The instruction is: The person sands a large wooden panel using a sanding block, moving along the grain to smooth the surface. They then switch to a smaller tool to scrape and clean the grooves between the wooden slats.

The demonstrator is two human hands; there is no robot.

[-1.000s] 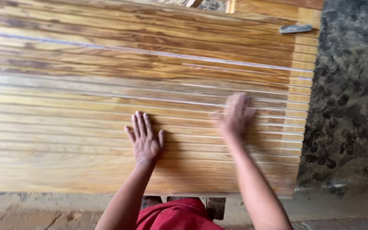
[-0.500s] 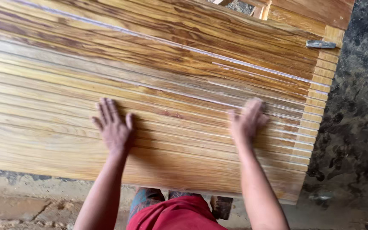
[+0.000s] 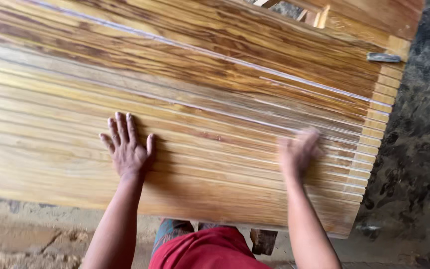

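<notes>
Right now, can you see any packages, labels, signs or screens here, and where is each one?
None in view. There is only a large grooved wooden panel, golden brown, with the left hand flat on it and the right hand, blurred, on it further right, above a bare dirt floor.

No packages, labels, signs or screens show anywhere in this view. From twelve o'clock round to six o'clock there is only unmarked material, with no printed or lit surface on it.
</notes>
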